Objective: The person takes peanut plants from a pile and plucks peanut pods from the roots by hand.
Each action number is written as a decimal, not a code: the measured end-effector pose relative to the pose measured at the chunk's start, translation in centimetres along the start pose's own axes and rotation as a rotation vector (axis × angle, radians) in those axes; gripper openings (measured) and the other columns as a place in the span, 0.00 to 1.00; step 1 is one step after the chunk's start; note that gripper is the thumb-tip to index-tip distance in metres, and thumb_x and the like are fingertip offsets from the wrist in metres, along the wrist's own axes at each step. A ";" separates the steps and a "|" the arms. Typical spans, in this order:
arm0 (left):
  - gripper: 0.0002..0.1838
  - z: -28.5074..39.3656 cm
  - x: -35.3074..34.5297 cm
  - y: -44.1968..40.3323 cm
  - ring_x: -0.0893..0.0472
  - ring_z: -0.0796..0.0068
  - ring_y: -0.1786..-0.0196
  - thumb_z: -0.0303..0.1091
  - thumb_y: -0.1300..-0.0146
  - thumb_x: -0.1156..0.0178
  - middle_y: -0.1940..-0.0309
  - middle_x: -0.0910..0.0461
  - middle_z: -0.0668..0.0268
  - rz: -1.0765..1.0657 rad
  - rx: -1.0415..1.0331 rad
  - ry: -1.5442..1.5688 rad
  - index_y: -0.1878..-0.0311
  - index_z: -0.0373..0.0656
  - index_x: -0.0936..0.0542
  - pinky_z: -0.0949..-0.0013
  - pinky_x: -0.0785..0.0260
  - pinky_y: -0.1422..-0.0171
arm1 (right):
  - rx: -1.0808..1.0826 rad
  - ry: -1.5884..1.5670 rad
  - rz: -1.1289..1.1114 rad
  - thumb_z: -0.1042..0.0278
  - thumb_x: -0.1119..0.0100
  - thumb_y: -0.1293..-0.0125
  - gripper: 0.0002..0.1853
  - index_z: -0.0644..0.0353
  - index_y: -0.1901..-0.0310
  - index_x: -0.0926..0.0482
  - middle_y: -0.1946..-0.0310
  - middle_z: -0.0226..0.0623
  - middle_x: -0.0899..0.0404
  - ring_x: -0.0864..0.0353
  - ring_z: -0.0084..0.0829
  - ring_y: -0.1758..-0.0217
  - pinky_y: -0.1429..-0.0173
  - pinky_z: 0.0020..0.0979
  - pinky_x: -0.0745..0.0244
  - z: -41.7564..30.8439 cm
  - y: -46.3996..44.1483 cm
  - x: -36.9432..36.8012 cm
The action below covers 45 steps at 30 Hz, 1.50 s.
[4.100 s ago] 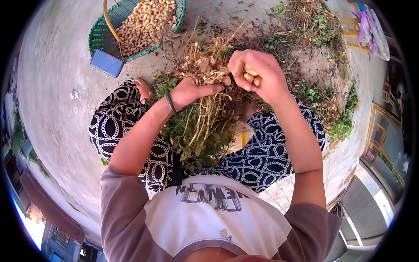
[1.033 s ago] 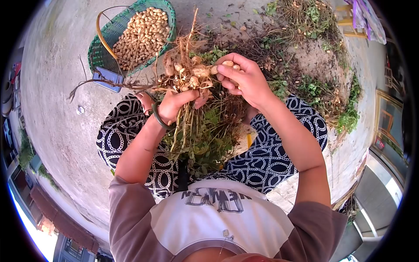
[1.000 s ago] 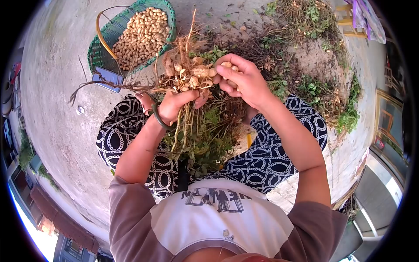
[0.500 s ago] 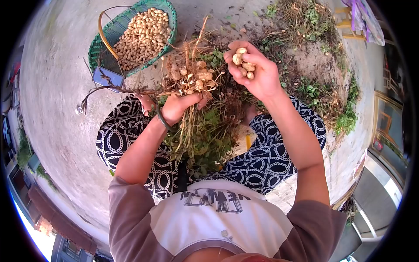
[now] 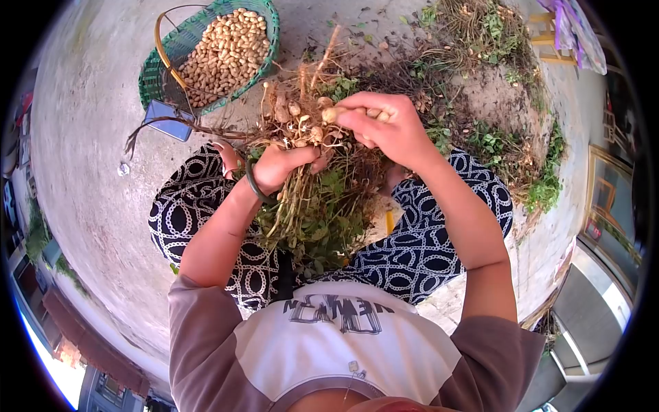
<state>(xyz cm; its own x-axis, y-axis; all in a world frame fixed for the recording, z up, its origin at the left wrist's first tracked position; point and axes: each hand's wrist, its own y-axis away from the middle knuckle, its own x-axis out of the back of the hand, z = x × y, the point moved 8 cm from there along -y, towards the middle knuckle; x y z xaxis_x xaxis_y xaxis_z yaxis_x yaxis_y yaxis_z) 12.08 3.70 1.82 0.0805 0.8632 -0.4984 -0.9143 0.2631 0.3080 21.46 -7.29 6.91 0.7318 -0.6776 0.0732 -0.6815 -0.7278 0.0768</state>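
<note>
My left hand (image 5: 278, 168) is closed round a bunch of peanut plants (image 5: 322, 213). The roots and several pods point away from me, while the leafy stems hang down between my knees. At the roots, my right hand (image 5: 388, 130) pinches a pale peanut (image 5: 330, 115) between thumb and fingers. More loose peanuts (image 5: 374, 113) are tucked in its curled fingers. Whether the pinched pod is still joined to the root cannot be seen. Beyond my left hand stands a green woven basket (image 5: 152, 77) with a heap of picked peanuts (image 5: 230, 55) in it.
A phone-like flat blue-grey rectangle (image 5: 168, 122) leans at the basket's near side. Pulled plants (image 5: 487, 31) and leaf litter lie on the concrete floor (image 5: 89, 137) at right. A yellow stool (image 5: 552, 41) with a plastic bag (image 5: 580, 34) stands at far right.
My right hand has moved left to the roots and turned over, its fingers closing on a pod. The peanuts in its palm are now partly hidden. My left hand keeps its hold.
</note>
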 end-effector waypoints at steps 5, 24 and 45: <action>0.05 1.1 -0.6 0.3 0.29 0.78 0.72 0.22 0.38 0.48 0.74 0.25 0.67 -0.042 -0.042 0.057 0.60 0.37 0.25 0.71 0.37 0.68 | -0.270 -0.935 -0.114 0.67 0.46 0.30 0.15 0.62 0.46 0.23 0.68 0.35 0.24 0.30 0.22 0.76 0.81 0.20 0.45 2.2 -0.1 1.0; 0.05 -0.2 1.5 1.6 0.25 0.73 0.69 0.26 0.39 0.46 0.73 0.22 0.63 -0.097 -0.097 0.250 0.63 0.34 0.23 0.68 0.33 0.61 | -0.239 -0.083 0.082 0.59 0.44 0.28 0.23 0.68 0.40 0.29 0.48 0.47 0.21 0.16 0.37 0.51 0.51 0.33 0.17 -0.5 -15.4 -0.2; 0.22 2.9 -3.0 0.4 0.37 0.78 0.75 0.37 0.46 0.47 0.80 0.33 0.69 -0.226 -0.032 0.260 0.49 0.36 0.27 0.73 0.46 0.68 | -0.194 -0.708 -0.027 0.56 0.54 0.26 0.15 0.61 0.55 0.28 0.64 0.32 0.26 0.27 0.24 0.69 0.68 0.26 0.29 -1.5 -1.0 1.1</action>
<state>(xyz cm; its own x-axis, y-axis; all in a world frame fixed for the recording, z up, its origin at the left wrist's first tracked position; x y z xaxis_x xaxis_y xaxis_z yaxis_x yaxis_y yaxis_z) 12.67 2.48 5.79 0.1822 0.6447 -0.7424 -0.8972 0.4180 0.1427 22.94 -7.18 8.42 0.5288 -0.6136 -0.5863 -0.6035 -0.7576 0.2486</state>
